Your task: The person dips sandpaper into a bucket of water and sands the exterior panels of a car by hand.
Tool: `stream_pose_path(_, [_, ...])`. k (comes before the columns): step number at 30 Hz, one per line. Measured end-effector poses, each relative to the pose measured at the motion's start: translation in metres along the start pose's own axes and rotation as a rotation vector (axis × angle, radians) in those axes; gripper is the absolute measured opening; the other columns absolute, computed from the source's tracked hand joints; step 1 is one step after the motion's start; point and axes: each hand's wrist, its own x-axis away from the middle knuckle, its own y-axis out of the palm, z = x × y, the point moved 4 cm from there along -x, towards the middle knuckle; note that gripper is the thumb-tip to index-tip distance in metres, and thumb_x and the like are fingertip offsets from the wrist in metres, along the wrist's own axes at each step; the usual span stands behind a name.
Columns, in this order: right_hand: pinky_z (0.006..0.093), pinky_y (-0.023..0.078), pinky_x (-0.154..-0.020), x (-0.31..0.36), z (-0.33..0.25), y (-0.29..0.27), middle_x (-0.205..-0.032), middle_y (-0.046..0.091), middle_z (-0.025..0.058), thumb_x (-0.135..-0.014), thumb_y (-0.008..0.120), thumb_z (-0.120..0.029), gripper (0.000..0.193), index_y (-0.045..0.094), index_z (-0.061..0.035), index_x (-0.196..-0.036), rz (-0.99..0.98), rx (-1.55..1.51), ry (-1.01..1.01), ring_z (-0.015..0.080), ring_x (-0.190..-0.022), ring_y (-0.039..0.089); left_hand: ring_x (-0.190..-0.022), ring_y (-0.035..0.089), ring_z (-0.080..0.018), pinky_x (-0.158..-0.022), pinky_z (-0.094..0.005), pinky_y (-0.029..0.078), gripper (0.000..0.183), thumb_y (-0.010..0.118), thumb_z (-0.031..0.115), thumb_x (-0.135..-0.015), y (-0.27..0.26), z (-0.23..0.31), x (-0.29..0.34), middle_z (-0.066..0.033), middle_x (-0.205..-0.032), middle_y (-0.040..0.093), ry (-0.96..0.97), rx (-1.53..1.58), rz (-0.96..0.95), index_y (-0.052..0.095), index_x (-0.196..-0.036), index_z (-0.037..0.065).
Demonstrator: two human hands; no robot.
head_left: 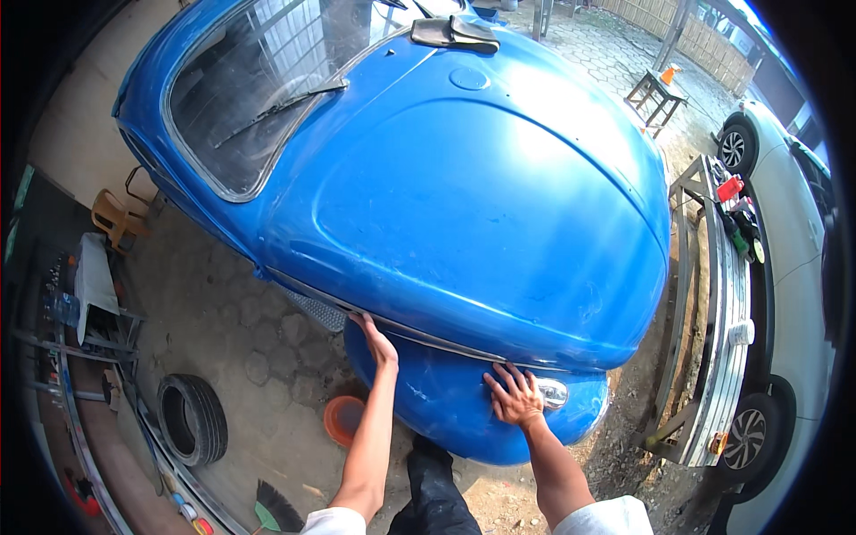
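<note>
A blue rounded car fills the middle, its hood glossy. Along the hood's near side, a separate blue fender bulges toward me, with a dark seam between the two. My left hand is at the fender's left end, its fingers stretched out against the seam. Flat on the fender's top lies my right hand, fingers spread and their tips near the seam. Right beside it sits a clear oval lamp in a chrome surround. Neither hand shows a tool in it.
A bare tire and an orange-brown bowl are on the ground at left, near a broom. To the right, a wooden bench holds tools, with a pale car behind. A dark folded cloth lies near the windshield.
</note>
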Motion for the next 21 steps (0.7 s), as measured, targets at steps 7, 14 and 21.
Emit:
stream_pose_path(7, [0.0520,0.036,-0.103,0.009,0.014,0.000,-0.143,0.049,0.0013,-0.083,0.060,-0.033,0.051,0.057,-0.0303,-0.133,-0.016,0.044,0.020,0.0251,-0.132,0.045,-0.150,-0.011,-0.0194,-0.121,-0.0353,-0.005,0.074,0.026,0.049,-0.104,0.021,0.011,0.038,-0.0065,-0.164,-0.011,-0.057,0.102,-0.243,-0.005,-0.155,0.005])
stream_pose_path(14, [0.0515,0.036,-0.103,0.008,0.018,-0.004,-0.142,0.051,0.0019,-0.082,0.060,-0.033,0.052,0.056,-0.0292,-0.134,-0.041,0.036,0.035,0.0256,-0.130,0.047,-0.150,-0.014,-0.0215,-0.120,-0.0369,-0.008,0.077,0.027,0.048,-0.105,0.035,-0.008,0.068,-0.0126,-0.163,-0.013,0.056,-0.052,-0.354,-0.007,-0.154,0.000])
stream_pose_path(21, [0.0513,0.038,-0.101,0.006,0.011,0.000,-0.145,0.049,0.0015,-0.083,0.060,-0.034,0.055,0.053,-0.0306,-0.137,-0.023,0.068,-0.005,0.0240,-0.131,0.046,-0.151,-0.008,-0.0248,-0.121,-0.0369,-0.003,0.077,0.029,0.048,-0.104,0.004,-0.001,0.011,-0.0148,-0.163,-0.010,-0.027,-0.074,-0.190,-0.008,-0.154,0.001])
